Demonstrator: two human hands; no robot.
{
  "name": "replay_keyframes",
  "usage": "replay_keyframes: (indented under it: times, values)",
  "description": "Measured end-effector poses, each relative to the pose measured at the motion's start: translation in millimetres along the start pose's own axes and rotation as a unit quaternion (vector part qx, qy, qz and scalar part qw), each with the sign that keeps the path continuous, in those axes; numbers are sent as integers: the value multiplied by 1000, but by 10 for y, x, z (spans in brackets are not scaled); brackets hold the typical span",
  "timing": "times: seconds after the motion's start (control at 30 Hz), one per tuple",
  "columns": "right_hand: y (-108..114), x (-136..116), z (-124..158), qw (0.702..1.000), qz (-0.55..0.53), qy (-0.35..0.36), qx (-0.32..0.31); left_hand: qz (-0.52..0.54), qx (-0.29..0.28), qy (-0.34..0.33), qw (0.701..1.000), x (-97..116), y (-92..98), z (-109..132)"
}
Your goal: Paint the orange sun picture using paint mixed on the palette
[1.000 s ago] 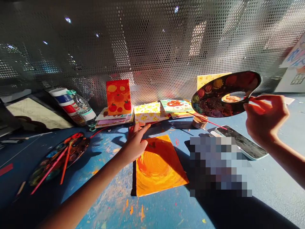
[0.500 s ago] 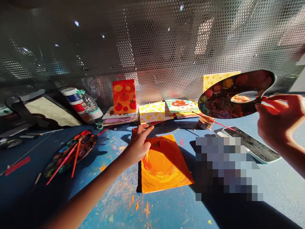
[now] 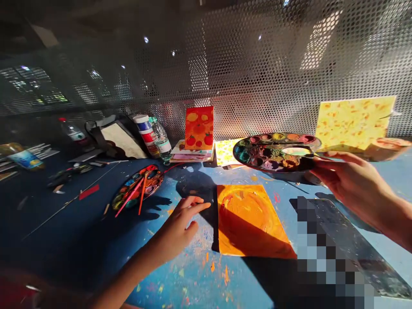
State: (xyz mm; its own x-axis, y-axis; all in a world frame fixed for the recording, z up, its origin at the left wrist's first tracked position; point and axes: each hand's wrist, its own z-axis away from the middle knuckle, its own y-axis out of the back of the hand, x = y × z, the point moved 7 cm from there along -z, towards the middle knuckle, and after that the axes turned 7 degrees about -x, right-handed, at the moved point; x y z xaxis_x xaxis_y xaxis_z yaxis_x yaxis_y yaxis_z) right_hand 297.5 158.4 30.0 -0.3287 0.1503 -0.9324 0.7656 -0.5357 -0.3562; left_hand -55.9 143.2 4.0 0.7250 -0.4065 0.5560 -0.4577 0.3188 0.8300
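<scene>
My right hand [image 3: 349, 189] grips a paint-smeared mixing palette [image 3: 273, 156] by its edge, holding it level above the table. My left hand [image 3: 178, 227] rests low beside an orange and yellow painted canvas board [image 3: 247, 219], its fingers apart and holding nothing. Its fingertips are close to the board's left edge, and I cannot tell whether they touch it. A dark shadow falls across the lower part of the board. A second palette [image 3: 138, 189] with red-handled brushes lying on it sits further left.
A tomato painting [image 3: 199, 128] stands on a stack of cards, with a paint jar [image 3: 143, 131] and plastic bottle [image 3: 160, 139] to its left. A yellow speckled card [image 3: 354, 124] leans at right against perforated metal sheeting [image 3: 257, 64]. A dark slab [image 3: 357, 244] lies at lower right.
My right hand has lowered the palette and turned it flatter. My left hand has drawn back from the board's top edge to beside its left edge. The view has swung left.
</scene>
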Motion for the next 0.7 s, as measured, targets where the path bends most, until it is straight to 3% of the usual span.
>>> replay_keyframes:
  times: [0.17, 0.3, 0.5, 0.7]
  values:
    - [-979, 759, 191, 987, -8, -90, -133, -29, 53, 77, 995, -422, 256, 421]
    - [-1466, 1205, 331, 971, 17, -147, -186, -67, 98, 185, 976, -828, 556, 738]
    - [-1819, 1577, 430, 957, 61, -197, -205, -166, 127, 295, 932, -1265, 909, 998]
    - [-1992, 1810, 464, 947, 111, -208, -218, -285, 103, 379, 874, -1551, 994, 981]
